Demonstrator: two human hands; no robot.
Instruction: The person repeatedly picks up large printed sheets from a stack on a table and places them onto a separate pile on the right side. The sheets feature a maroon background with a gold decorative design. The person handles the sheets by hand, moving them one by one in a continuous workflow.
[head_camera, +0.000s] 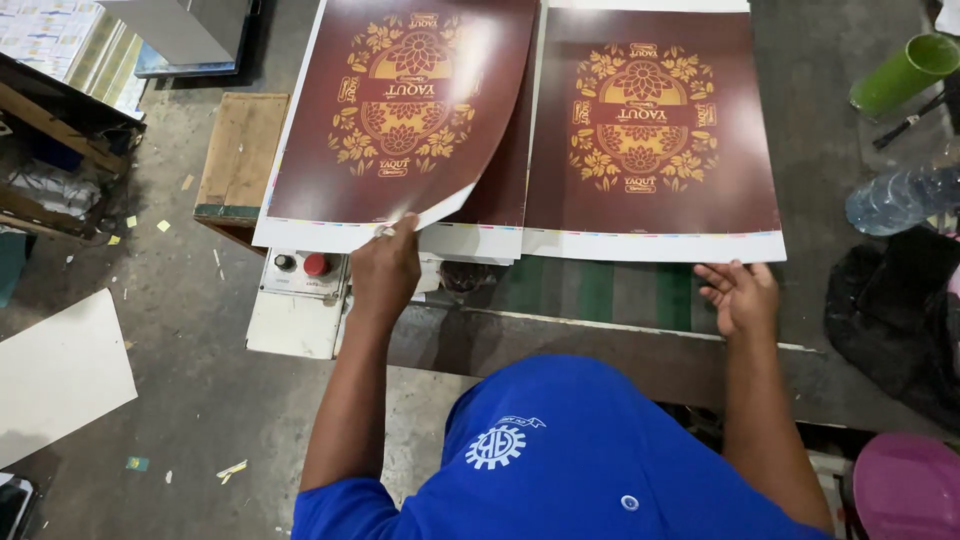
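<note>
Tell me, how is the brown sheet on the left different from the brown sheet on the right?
The left sheet is lifted and curling, pinched at its lower edge by the left hand; the right sheet lies flat. The right hand rests open just below the right sheet, not gripping it. Both sheets share the same dark brown and gold flower print with white margins.
</note>
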